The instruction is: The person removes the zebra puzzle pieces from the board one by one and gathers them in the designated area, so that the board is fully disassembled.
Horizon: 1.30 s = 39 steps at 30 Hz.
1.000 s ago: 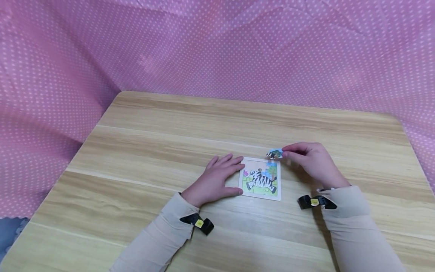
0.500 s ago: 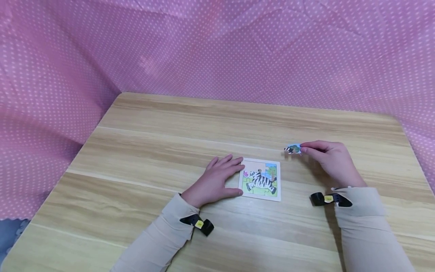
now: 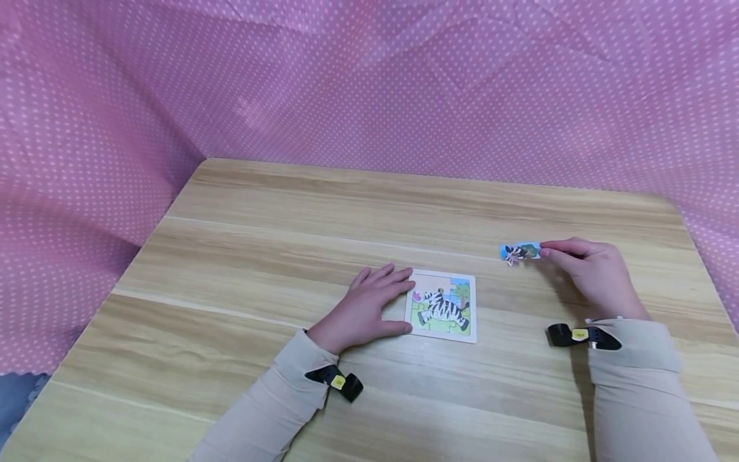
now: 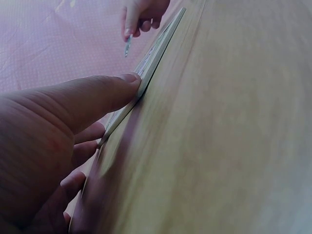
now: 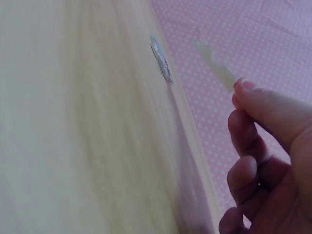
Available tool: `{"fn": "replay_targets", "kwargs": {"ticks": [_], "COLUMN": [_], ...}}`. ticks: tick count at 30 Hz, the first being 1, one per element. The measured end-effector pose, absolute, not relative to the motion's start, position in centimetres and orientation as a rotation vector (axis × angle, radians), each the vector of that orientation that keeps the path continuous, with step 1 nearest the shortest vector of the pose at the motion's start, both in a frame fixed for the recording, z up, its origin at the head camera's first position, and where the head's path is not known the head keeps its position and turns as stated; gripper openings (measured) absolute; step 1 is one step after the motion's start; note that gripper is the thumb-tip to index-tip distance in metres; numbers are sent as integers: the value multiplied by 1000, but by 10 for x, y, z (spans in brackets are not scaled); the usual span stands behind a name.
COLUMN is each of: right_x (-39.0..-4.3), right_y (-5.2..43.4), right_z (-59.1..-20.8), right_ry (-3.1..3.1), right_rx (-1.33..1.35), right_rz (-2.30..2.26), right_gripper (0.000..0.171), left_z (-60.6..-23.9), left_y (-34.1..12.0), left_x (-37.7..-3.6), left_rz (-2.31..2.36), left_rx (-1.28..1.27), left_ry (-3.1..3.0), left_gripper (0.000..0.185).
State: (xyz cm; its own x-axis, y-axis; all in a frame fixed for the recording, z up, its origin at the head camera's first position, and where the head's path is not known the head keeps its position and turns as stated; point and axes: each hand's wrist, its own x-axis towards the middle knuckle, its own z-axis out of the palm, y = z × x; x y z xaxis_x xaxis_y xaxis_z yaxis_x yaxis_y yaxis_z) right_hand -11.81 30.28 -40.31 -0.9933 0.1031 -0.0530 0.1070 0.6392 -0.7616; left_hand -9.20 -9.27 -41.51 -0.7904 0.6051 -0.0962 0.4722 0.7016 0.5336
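Note:
My left hand (image 3: 369, 311) lies spread at the left side of a square zebra jigsaw puzzle (image 3: 444, 307) in a white frame. Its thumb and fingertips rest on the frame's left edge; the left wrist view shows the thumb (image 4: 107, 92) on that edge. The puzzle shows a pale bare area at its upper left. To the right, my right hand (image 3: 594, 273) pinches a small jigsaw piece (image 3: 529, 250) by its end, held above the table. In the right wrist view, a second puzzle piece (image 5: 162, 61) lies on the wood, below and apart from the pinched one.
The wood-grain table (image 3: 277, 244) has rounded far corners. A pink dotted cloth (image 3: 369, 90) hangs behind it and along the left side. Each wrist wears a black camera mount with a yellow mark.
My right hand has moved right, away from the puzzle frame, carrying the pinched jigsaw piece towards the piece on the table. My left hand stays at the frame's edge.

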Motion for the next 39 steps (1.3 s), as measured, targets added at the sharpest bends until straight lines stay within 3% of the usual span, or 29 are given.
{"fn": "replay_targets", "kwargs": {"ticks": [14,39], "right_x": [-115,-120], "right_y": [318,312], "right_z": [-407,-411], "right_ry": [2857,2882], "right_rx": [280,163], "right_rz": [-1183,-1062], "right_gripper": [56,43], "left_z": [-417,-418], "left_y": [-93,-92], "left_x": [-92,-92], "left_rz": [721,716], "left_rx": [868,864], "left_ry": [2660,2660], "left_gripper": [76,77]}}
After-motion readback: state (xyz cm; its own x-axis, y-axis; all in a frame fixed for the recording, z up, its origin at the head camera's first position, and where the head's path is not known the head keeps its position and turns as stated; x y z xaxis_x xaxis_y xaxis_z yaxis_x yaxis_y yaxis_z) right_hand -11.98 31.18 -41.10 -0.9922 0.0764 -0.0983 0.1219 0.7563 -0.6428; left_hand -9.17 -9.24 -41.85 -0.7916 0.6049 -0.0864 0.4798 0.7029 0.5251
